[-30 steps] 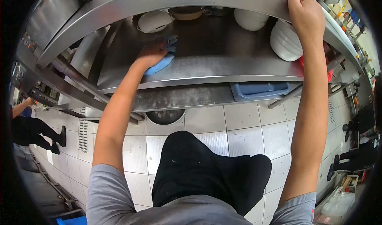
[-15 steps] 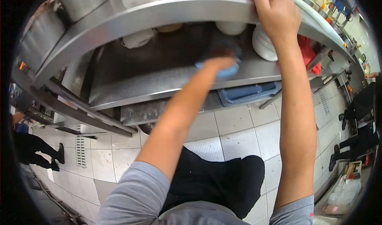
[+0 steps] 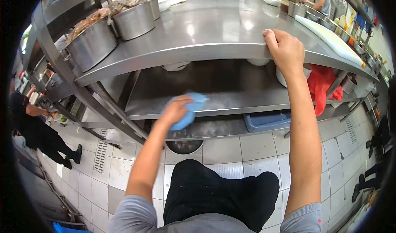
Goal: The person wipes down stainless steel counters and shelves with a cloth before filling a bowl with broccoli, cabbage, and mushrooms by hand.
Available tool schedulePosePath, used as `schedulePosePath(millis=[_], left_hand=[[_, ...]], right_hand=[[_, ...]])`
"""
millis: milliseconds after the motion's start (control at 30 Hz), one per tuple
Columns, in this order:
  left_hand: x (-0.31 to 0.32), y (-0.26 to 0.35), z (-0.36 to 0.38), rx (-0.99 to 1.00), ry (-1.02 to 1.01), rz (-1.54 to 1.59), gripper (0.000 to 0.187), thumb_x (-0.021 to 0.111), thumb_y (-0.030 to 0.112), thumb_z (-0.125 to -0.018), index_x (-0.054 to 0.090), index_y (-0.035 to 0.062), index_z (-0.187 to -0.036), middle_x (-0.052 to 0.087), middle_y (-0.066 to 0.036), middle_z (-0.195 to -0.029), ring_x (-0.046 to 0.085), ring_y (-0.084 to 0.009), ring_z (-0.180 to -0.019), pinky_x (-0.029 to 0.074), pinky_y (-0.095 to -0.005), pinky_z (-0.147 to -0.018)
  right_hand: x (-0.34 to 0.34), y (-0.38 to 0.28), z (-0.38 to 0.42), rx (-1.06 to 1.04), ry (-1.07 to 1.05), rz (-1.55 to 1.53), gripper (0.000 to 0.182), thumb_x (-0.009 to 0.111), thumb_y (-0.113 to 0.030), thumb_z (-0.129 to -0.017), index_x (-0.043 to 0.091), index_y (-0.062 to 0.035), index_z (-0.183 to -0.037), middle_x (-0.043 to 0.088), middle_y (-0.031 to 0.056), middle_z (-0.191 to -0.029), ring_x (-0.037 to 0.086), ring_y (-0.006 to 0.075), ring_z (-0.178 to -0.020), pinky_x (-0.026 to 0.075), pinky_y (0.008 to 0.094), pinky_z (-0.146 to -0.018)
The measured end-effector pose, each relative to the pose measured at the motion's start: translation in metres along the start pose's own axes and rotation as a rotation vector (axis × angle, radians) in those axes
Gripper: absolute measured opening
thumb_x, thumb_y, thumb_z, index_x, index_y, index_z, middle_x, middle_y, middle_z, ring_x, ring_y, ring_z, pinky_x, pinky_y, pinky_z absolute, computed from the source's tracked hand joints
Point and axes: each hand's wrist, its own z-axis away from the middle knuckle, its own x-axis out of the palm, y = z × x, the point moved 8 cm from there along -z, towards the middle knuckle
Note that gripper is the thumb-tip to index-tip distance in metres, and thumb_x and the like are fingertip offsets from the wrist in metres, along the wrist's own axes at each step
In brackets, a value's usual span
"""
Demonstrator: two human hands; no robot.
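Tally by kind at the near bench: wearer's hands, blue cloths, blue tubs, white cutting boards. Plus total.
Hands: 2 (left hand, right hand)
Blue cloth: 1
Blue tub: 1
White cutting board: 1
Total: 5

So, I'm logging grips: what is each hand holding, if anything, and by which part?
The left hand holds the blue cloth, loose folds showing past it; blur hides exactly where. The right hand grips the steel tabletop by its front edge.

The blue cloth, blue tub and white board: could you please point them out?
Blue cloth point(image 3: 190, 112): head view, near its middle.
Blue tub point(image 3: 269, 126): head view, front wall.
White board point(image 3: 330, 40): head view, top face.
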Motion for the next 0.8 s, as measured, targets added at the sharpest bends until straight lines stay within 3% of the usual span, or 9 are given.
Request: schedulePosePath(millis=[133, 200, 300, 367, 400, 433, 633, 733, 800], left_hand=[[-0.106, -0.136, 0.074, -0.294, 0.208, -0.255, 0.037, 0.053, 0.010, -0.079, 0.067, 0.0054, -0.113, 0.063, -0.020, -0.121, 0.059, -0.0364, -0.113, 0.046, -0.0419, -0.099], [-0.139, -0.151, 0.084, -0.665, 0.225, -0.372, 0.032, 0.054, 0.015, -0.081, 0.068, 0.0055, -0.108, 0.066, -0.022, -0.113, 0.063, -0.0410, -0.100, 0.050, -0.0455, -0.089], [-0.131, -0.163, 0.064, -0.719, 0.334, -0.650, 0.027, 0.055, 0.017, -0.082, 0.069, 0.0052, -0.101, 0.067, -0.022, -0.105, 0.065, -0.0432, -0.090, 0.052, -0.0486, -0.081], [-0.098, -0.166, 0.028, -0.502, 0.369, -0.731, 0.025, 0.056, 0.018, -0.082, 0.068, 0.0049, -0.098, 0.068, -0.022, -0.100, 0.065, -0.0422, -0.087, 0.052, -0.0498, -0.079], [-0.081, -0.128, 0.004, -0.350, 0.380, -0.745, 0.024, 0.056, 0.020, -0.082, 0.068, 0.0050, -0.098, 0.067, -0.021, -0.098, 0.065, -0.0411, -0.087, 0.052, -0.0508, -0.078], [-0.059, -0.114, -0.013, -0.467, 0.320, -0.647, 0.028, 0.057, 0.023, -0.082, 0.067, 0.0061, -0.101, 0.067, -0.021, -0.104, 0.064, -0.0404, -0.094, 0.052, -0.0497, -0.082], [0.052, -0.008, -0.097, -0.208, 0.065, -0.175, 0.048, 0.057, 0.034, -0.083, 0.061, 0.0163, -0.128, 0.060, -0.017, -0.126, 0.057, -0.0370, -0.114, 0.045, -0.0438, -0.099], [0.088, 0.013, -0.140, -0.131, 0.018, -0.183, 0.048, 0.058, 0.034, -0.083, 0.061, 0.0160, -0.128, 0.061, -0.017, -0.126, 0.057, -0.0367, -0.116, 0.044, -0.0431, -0.100], [0.106, 0.017, -0.155, -0.219, 0.065, -0.263, 0.047, 0.060, 0.034, -0.083, 0.062, 0.0148, -0.126, 0.061, -0.016, -0.126, 0.057, -0.0355, -0.116, 0.044, -0.0436, -0.100]], right_hand=[[-0.004, -0.004, 0.000, 0.003, -0.016, 0.012, 0.037, 0.049, -0.036, -0.089, 0.069, -0.0087, -0.073, 0.065, 0.0167, -0.073, 0.063, 0.0401, -0.071, 0.049, 0.0493, -0.066], [-0.002, -0.003, 0.000, -0.007, -0.010, 0.023, 0.037, 0.049, -0.036, -0.089, 0.069, -0.0087, -0.073, 0.065, 0.0163, -0.073, 0.063, 0.0400, -0.071, 0.049, 0.0491, -0.066], [-0.004, -0.004, 0.001, -0.025, -0.022, 0.011, 0.037, 0.048, -0.036, -0.089, 0.069, -0.0092, -0.074, 0.065, 0.0163, -0.073, 0.063, 0.0401, -0.072, 0.049, 0.0488, -0.067], [-0.003, -0.004, 0.002, -0.037, -0.029, 0.002, 0.037, 0.048, -0.036, -0.089, 0.069, -0.0094, -0.075, 0.065, 0.0164, -0.073, 0.063, 0.0401, -0.072, 0.049, 0.0484, -0.067], [-0.003, -0.004, 0.002, -0.042, -0.028, -0.007, 0.037, 0.048, -0.036, -0.089, 0.069, -0.0097, -0.075, 0.065, 0.0165, -0.073, 0.063, 0.0401, -0.073, 0.049, 0.0480, -0.068], [-0.001, -0.004, 0.002, -0.045, -0.033, -0.012, 0.037, 0.048, -0.036, -0.089, 0.069, -0.0097, -0.075, 0.065, 0.0165, -0.073, 0.063, 0.0401, -0.073, 0.049, 0.0480, -0.068], [0.001, 0.001, 0.003, -0.037, -0.015, -0.007, 0.038, 0.048, -0.038, -0.090, 0.069, -0.0091, -0.075, 0.065, 0.0172, -0.073, 0.062, 0.0405, -0.072, 0.049, 0.0480, -0.067], [0.002, 0.003, 0.002, -0.057, 0.001, -0.017, 0.039, 0.047, -0.038, -0.090, 0.069, -0.0091, -0.075, 0.065, 0.0174, -0.073, 0.062, 0.0407, -0.072, 0.049, 0.0485, -0.067], [0.001, 0.000, 0.004, -0.068, 0.027, 0.009, 0.039, 0.048, -0.039, -0.089, 0.069, -0.0092, -0.076, 0.065, 0.0170, -0.073, 0.063, 0.0406, -0.072, 0.049, 0.0485, -0.067]])
